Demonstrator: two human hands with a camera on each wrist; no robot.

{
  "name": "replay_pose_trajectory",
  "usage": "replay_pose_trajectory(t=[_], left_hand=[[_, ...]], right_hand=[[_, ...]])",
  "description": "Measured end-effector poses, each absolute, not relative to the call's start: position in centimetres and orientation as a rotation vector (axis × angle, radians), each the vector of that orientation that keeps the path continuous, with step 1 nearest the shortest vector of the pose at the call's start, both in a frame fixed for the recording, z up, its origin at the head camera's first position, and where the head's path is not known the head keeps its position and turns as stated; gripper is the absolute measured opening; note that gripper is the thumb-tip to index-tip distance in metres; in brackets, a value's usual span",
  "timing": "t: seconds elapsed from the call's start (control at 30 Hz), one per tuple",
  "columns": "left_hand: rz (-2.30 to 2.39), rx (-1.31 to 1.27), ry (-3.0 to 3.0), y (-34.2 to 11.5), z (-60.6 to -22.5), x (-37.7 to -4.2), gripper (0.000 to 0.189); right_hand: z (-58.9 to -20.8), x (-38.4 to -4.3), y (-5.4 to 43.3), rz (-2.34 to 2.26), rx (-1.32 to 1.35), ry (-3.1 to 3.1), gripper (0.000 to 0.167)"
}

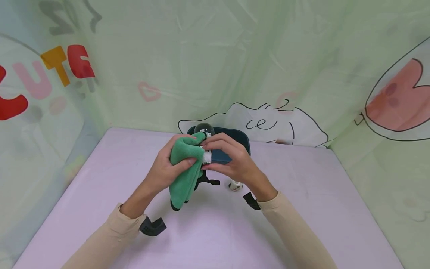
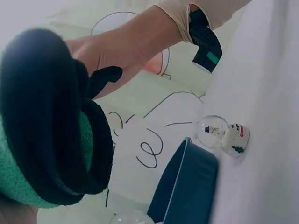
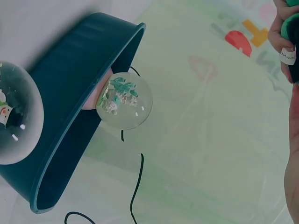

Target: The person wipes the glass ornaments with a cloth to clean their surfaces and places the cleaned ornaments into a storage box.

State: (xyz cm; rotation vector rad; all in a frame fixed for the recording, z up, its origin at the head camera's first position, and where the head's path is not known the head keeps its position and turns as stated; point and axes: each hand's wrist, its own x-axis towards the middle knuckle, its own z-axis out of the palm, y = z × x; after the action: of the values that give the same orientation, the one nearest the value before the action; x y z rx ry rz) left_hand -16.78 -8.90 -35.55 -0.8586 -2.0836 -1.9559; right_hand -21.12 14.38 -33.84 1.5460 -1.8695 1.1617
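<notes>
Both hands are at a folded green cloth [image 1: 186, 153] with black edging, held above the table. My left hand [image 1: 168, 164] grips it, thumb across the front. The fingertips of my right hand [image 1: 233, 157] pinch its right edge, around a white printed tag [image 1: 206, 157]. In the left wrist view a black loop [image 2: 106, 77] sticks out from the cloth's thick black border. The right wrist view shows the white tag near the black edge at its right side, with part of the word hidden.
Behind the hands stands a dark blue basin [image 1: 235, 136]. A snow globe with a pink base and turquoise leaves [image 3: 124, 100] sits in it. Another snow globe [image 2: 236, 140], with a snowman inside and a white base, stands on the table [image 1: 289, 179] beside the basin.
</notes>
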Motion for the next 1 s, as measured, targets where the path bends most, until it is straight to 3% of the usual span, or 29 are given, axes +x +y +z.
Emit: replay_pose_trajectory(t=[1.0], left_hand=[[-2.019, -0.887, -2.097, -8.37, -35.59, -16.53, 0.052]], right_hand=[[-33.92, -20.74, 14.71, 1.225, 1.503, -1.873, 0.047]])
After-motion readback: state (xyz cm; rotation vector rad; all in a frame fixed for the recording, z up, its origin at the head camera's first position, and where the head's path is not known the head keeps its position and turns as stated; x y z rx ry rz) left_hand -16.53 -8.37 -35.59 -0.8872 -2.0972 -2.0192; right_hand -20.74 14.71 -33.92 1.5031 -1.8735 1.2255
